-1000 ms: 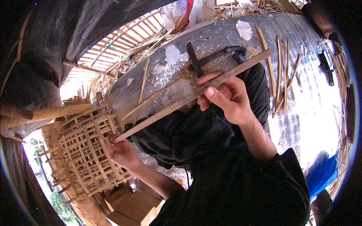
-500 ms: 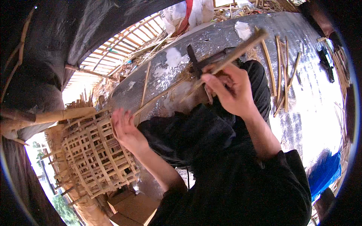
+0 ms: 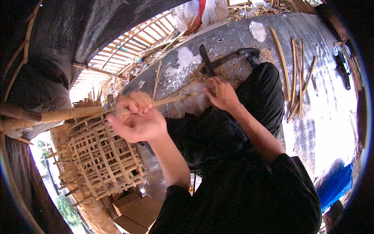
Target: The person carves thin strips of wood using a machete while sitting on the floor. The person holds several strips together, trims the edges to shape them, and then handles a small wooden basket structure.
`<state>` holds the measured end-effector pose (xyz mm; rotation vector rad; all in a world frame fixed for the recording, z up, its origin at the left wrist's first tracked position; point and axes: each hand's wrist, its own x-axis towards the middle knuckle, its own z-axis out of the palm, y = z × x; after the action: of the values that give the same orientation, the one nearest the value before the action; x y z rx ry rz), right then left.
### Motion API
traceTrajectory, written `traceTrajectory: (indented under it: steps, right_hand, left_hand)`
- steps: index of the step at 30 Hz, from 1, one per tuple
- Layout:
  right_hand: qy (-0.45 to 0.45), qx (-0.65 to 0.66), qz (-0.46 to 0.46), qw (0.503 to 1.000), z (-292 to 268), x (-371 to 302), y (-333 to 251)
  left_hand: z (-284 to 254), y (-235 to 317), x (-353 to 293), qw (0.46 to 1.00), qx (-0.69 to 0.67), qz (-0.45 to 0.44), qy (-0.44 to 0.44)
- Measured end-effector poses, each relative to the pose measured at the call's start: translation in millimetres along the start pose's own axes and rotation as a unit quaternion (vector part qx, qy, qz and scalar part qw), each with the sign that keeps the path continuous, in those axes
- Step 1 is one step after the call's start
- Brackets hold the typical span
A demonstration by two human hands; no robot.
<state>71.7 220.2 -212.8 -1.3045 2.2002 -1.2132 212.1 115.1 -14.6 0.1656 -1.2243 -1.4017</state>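
Observation:
My left hand (image 3: 136,117) is turned partly upward with its fingers curled around one end of a pale bamboo strip (image 3: 175,99). From there the strip runs right toward my right hand (image 3: 223,94). That hand is closed, its fingers bent down beside the lower end of an upright dark knife blade (image 3: 205,56). What its fingers pinch is hidden. A dark curved bar (image 3: 230,57) crosses behind the blade's foot. Both hands are above my black-clothed legs (image 3: 218,132).
Several thin bamboo sticks (image 3: 294,74) lie on the silvery sheet (image 3: 311,128) at the right. A woven bamboo lattice (image 3: 105,156) stands at the left, beneath a thick bamboo pole (image 3: 74,114). Cardboard (image 3: 138,212) is at lower left, blue plastic (image 3: 335,185) at lower right.
The thick end of the strip has swung from the upper right to the left, where my left hand, open before, now grips it. My right hand has lowered toward the blade.

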Motion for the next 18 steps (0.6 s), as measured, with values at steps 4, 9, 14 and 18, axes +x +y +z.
traceTrajectory:
  steps: [4, 9, 14, 18]
  right_hand:
    - [-0.105, -0.258, 0.114, 0.954, 69, -25, 82]
    - [-0.122, -0.171, 0.226, 0.951, 89, -11, 103]
    - [-0.179, -0.105, 0.193, 0.959, 83, 6, 113]
    - [-0.168, 0.208, 0.387, 0.883, 72, 10, 127]
  left_hand:
    - [-2, 11, 29, 0.997, -0.023, -0.021, 0.065]
    - [14, 4, 62, 0.994, -0.033, -0.015, 0.105]
    - [3, -53, 77, 0.987, 0.037, -0.024, 0.156]
    - [9, -68, 79, 0.986, 0.066, -0.019, 0.152]
